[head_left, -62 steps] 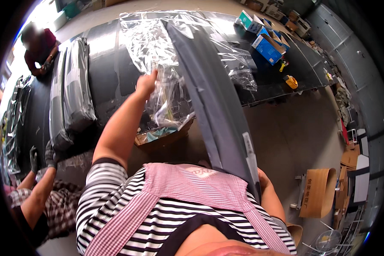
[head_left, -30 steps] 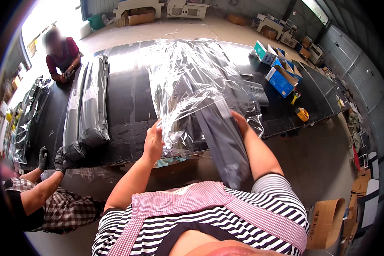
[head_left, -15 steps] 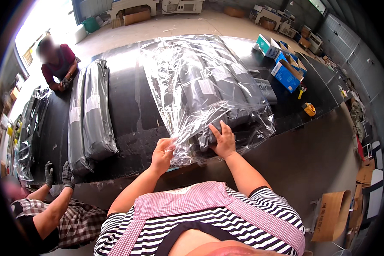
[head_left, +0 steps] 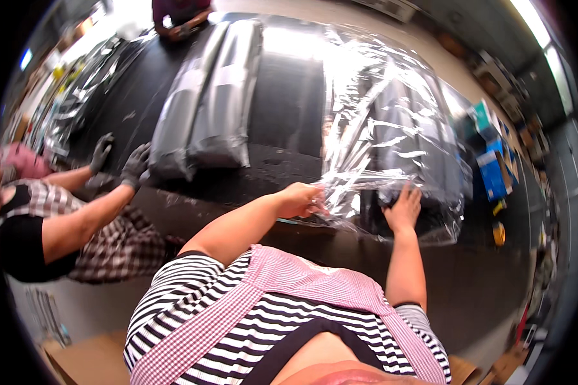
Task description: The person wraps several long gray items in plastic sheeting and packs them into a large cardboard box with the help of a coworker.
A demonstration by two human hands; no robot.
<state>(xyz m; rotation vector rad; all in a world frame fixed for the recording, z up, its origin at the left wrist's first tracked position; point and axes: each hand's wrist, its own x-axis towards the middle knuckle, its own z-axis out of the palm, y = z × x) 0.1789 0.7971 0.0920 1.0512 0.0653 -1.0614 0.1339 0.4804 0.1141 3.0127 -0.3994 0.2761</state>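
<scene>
A large sheet or bag of clear plastic film lies wrinkled and shiny over several long dark grey wrapped packages on the black table. My left hand is closed on the gathered near-left edge of this film. Against the near end of the covered packages rests my right hand, its fingers stretched out and partly over the film. Loose film hangs near the table's front edge between and beyond my hands. Glare hides much of what lies under it.
Two long grey packages lie left of the film. A co-worker's gloved hands are at the table's near left; another person leans at the far side. Blue boxes and a yellow tape roll sit at right.
The view has turned, so the table's contents appear shifted right. My left hand still grips the film, with its arm reaching farther out; my right hand stays at the packages' near end.
</scene>
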